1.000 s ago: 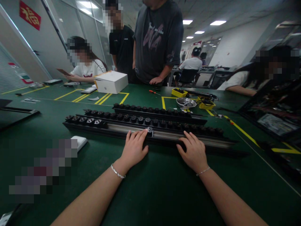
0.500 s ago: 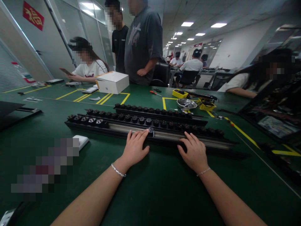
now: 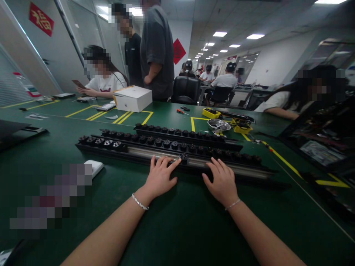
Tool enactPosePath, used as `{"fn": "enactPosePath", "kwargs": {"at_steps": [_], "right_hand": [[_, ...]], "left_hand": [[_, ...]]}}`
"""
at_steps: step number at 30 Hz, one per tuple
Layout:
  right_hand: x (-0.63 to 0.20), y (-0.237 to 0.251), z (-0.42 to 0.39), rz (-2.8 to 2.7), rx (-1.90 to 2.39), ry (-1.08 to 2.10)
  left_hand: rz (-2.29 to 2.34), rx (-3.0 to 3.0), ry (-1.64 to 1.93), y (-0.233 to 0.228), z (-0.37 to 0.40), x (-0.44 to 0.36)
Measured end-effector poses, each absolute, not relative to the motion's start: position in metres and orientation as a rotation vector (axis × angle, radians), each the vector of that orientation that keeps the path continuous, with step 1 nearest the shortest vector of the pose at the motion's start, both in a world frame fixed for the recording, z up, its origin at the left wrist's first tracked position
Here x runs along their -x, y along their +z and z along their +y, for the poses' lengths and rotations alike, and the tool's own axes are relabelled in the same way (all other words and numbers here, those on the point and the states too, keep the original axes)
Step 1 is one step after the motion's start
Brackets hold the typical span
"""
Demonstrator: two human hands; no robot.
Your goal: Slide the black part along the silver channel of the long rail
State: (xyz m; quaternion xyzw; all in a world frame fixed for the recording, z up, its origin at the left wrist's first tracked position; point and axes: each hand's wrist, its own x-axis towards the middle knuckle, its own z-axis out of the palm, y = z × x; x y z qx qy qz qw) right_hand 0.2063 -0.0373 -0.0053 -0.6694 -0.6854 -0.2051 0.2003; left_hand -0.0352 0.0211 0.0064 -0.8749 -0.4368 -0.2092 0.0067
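Both hands lie flat with fingers spread, clamped on nothing. The left hand (image 3: 160,178) and right hand (image 3: 221,181) press the near long black rail (image 3: 249,170), lying left to right across the green worktop (image 3: 177,221). A small black clip (image 3: 184,159) sits on the rail just beyond the left fingertips (image 3: 176,162), nearer that hand.

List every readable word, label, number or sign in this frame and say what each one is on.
"福": gold character on the red sign on the left wall.
Red diamond hanging on the far wall: its character is too blurred to read.
White box: a small dark mark on its front, too small to read.
Standing person's black shirt: small chest print, unreadable.
Black rail at the left hand and right hand: no readable marking.
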Motion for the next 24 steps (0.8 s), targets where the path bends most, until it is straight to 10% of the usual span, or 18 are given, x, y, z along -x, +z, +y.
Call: {"fn": "enactPosePath", "kwargs": {"at_steps": [24], "right_hand": [[-0.117,0.01,0.012,-1.609,1.864,-0.303]], "left_hand": [[-1.341,2.708,-0.639,0.005,0.019,0.035]]}}
